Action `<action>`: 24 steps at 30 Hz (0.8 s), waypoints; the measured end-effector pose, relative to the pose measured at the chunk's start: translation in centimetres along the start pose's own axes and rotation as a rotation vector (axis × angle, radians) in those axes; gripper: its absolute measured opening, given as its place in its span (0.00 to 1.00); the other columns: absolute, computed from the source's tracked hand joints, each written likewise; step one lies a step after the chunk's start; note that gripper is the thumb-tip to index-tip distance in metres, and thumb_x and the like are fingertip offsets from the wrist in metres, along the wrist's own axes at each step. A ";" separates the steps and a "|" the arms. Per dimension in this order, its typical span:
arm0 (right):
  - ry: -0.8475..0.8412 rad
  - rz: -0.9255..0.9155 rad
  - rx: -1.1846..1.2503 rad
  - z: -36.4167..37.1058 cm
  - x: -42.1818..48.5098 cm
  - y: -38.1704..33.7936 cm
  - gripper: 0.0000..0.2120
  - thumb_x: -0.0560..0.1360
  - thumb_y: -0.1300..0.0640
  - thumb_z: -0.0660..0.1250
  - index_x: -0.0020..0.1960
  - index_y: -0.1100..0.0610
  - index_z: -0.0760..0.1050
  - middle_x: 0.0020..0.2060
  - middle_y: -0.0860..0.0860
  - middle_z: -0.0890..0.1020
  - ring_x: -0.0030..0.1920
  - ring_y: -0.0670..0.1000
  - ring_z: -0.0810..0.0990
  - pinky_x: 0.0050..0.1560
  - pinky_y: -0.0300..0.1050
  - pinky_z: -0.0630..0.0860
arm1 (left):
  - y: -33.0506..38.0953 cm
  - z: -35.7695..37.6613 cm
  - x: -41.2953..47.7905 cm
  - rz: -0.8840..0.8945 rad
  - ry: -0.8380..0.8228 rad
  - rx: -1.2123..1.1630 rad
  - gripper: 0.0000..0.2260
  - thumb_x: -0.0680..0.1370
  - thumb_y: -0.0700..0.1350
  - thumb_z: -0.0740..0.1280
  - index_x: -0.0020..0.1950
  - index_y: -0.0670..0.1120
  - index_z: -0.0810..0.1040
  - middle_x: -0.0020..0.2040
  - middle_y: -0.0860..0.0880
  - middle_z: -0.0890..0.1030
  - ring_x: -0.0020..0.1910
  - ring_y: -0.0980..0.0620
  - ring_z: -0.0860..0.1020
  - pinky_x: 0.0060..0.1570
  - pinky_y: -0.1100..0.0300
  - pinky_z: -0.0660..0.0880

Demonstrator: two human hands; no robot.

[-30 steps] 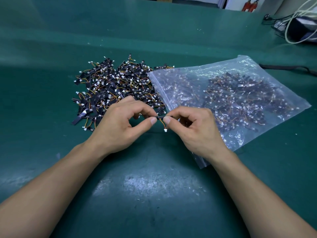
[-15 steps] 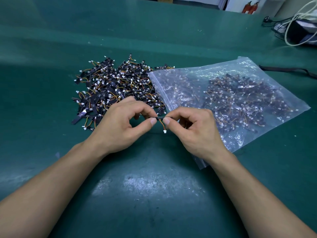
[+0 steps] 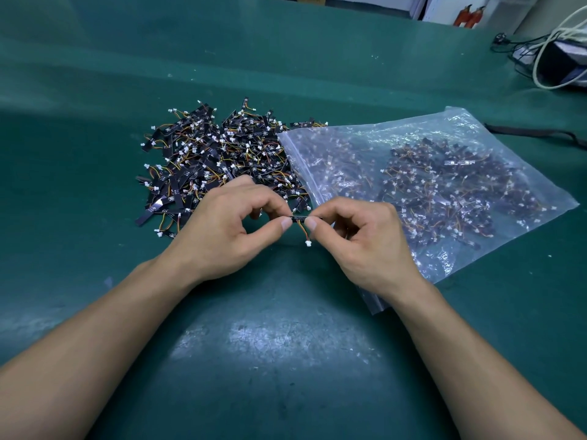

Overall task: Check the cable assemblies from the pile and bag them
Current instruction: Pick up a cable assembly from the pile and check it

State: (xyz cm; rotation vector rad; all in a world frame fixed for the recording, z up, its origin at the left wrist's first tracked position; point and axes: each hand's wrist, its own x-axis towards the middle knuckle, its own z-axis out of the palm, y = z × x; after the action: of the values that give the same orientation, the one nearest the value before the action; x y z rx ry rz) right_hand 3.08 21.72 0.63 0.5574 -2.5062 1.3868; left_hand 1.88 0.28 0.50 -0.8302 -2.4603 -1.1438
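The left hand (image 3: 222, 230) and the right hand (image 3: 359, 239) pinch one cable piece (image 3: 298, 218) between thumb and forefinger, one at each end, just in front of the pile (image 3: 216, 160). Its white plug (image 3: 307, 243) hangs down on short wires. The clear bag (image 3: 438, 185), partly filled, lies right of the pile and touches it, on the green table (image 3: 286, 360).

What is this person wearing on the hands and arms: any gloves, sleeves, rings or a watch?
Nothing that shows. The left hand and right hand are bare, with no gloves, rings, watch or strap. The left forearm and right forearm are uncovered right to the picture's edge, so no sleeve is in view. The thumbnails are cut short and unpainted.
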 end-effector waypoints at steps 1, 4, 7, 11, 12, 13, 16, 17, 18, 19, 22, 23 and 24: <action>0.007 -0.004 -0.002 0.0 0.0 0.0 0.05 0.75 0.57 0.73 0.40 0.51 0.83 0.30 0.44 0.80 0.26 0.45 0.70 0.30 0.35 0.65 | 0.0 0.0 0.0 -0.002 -0.006 -0.008 0.04 0.77 0.46 0.70 0.47 0.46 0.84 0.42 0.58 0.82 0.44 0.55 0.76 0.45 0.62 0.73; 0.008 -0.009 -0.009 0.0 0.1 0.0 0.05 0.75 0.56 0.73 0.40 0.51 0.83 0.30 0.43 0.80 0.26 0.44 0.70 0.30 0.35 0.66 | 0.0 0.0 -0.1 -0.006 -0.011 -0.014 0.06 0.77 0.48 0.69 0.47 0.47 0.84 0.43 0.57 0.83 0.44 0.55 0.76 0.45 0.63 0.72; 0.003 -0.003 0.009 0.1 0.0 -0.1 0.04 0.74 0.55 0.73 0.40 0.50 0.83 0.30 0.40 0.80 0.26 0.44 0.71 0.30 0.34 0.66 | -0.1 0.1 0.0 -0.001 0.002 0.001 0.05 0.78 0.46 0.70 0.45 0.46 0.83 0.41 0.56 0.82 0.43 0.55 0.75 0.44 0.61 0.73; 0.021 0.002 0.016 0.0 0.1 -0.1 0.02 0.73 0.54 0.73 0.42 0.47 0.83 0.32 0.36 0.80 0.25 0.43 0.71 0.31 0.30 0.65 | -0.1 0.1 -0.1 -0.001 0.012 0.008 0.05 0.78 0.45 0.70 0.44 0.46 0.83 0.40 0.55 0.81 0.42 0.56 0.75 0.44 0.62 0.72; 0.016 0.006 0.020 0.0 0.1 -0.1 0.02 0.73 0.54 0.73 0.42 0.47 0.83 0.31 0.36 0.80 0.25 0.43 0.71 0.31 0.30 0.65 | -0.1 0.1 -0.1 -0.008 0.012 0.004 0.05 0.78 0.45 0.70 0.44 0.46 0.83 0.40 0.55 0.81 0.42 0.56 0.75 0.44 0.62 0.72; 0.008 0.011 0.020 0.0 0.1 0.0 0.03 0.74 0.53 0.73 0.42 0.48 0.83 0.31 0.36 0.80 0.25 0.43 0.71 0.31 0.31 0.65 | 0.0 0.1 -0.1 -0.014 0.012 0.001 0.04 0.77 0.45 0.70 0.44 0.46 0.83 0.40 0.55 0.81 0.42 0.57 0.75 0.43 0.62 0.72; -0.012 0.017 0.011 0.0 0.1 0.1 0.03 0.74 0.54 0.72 0.41 0.50 0.83 0.30 0.39 0.80 0.26 0.43 0.72 0.31 0.33 0.66 | 0.0 0.0 0.0 -0.009 0.007 0.001 0.04 0.77 0.45 0.71 0.45 0.47 0.84 0.41 0.56 0.82 0.43 0.57 0.75 0.44 0.62 0.73; -0.013 0.015 0.011 0.0 0.1 0.1 0.04 0.74 0.55 0.72 0.41 0.50 0.83 0.30 0.40 0.81 0.26 0.44 0.72 0.31 0.34 0.67 | 0.0 -0.1 0.0 -0.009 0.005 -0.004 0.04 0.77 0.47 0.71 0.47 0.47 0.84 0.42 0.57 0.83 0.43 0.56 0.76 0.44 0.62 0.73; -0.009 0.010 0.009 -0.1 0.1 0.1 0.04 0.74 0.55 0.72 0.41 0.51 0.83 0.30 0.41 0.81 0.27 0.44 0.72 0.31 0.34 0.67 | 0.0 -0.1 0.0 -0.015 0.003 -0.011 0.06 0.77 0.49 0.70 0.48 0.48 0.84 0.43 0.57 0.83 0.44 0.55 0.76 0.45 0.63 0.73; -0.003 0.005 0.007 -0.1 0.1 0.1 0.04 0.74 0.55 0.73 0.41 0.52 0.83 0.30 0.41 0.81 0.27 0.44 0.72 0.31 0.33 0.66 | 0.0 -0.2 0.0 -0.022 -0.002 -0.019 0.07 0.77 0.51 0.69 0.49 0.49 0.84 0.43 0.58 0.83 0.45 0.54 0.76 0.45 0.63 0.73; 0.003 -0.004 -0.004 -0.2 0.1 0.1 0.04 0.74 0.56 0.73 0.40 0.51 0.83 0.30 0.40 0.80 0.27 0.43 0.71 0.31 0.33 0.66 | 0.0 -0.1 -0.1 -0.022 -0.022 -0.022 0.10 0.77 0.52 0.68 0.48 0.48 0.84 0.43 0.58 0.83 0.44 0.55 0.76 0.45 0.63 0.72; 0.000 -0.004 -0.006 -0.2 0.2 0.1 0.04 0.74 0.56 0.73 0.41 0.50 0.83 0.30 0.40 0.80 0.27 0.43 0.72 0.31 0.33 0.67 | 0.0 0.0 -0.1 -0.019 -0.022 -0.019 0.10 0.77 0.52 0.68 0.46 0.47 0.84 0.42 0.58 0.83 0.44 0.55 0.76 0.45 0.62 0.73; -0.004 -0.004 -0.005 -0.2 0.1 0.1 0.04 0.75 0.56 0.73 0.41 0.49 0.83 0.30 0.39 0.80 0.27 0.44 0.72 0.31 0.33 0.67 | 0.0 0.0 -0.1 -0.019 -0.017 -0.017 0.10 0.77 0.51 0.68 0.45 0.46 0.84 0.42 0.56 0.83 0.43 0.54 0.76 0.44 0.61 0.73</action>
State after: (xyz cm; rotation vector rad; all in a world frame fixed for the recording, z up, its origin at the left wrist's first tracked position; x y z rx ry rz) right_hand 2.93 21.89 0.75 0.5650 -2.5093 1.3789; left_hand 1.96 0.26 0.48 -0.8263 -2.4803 -1.1702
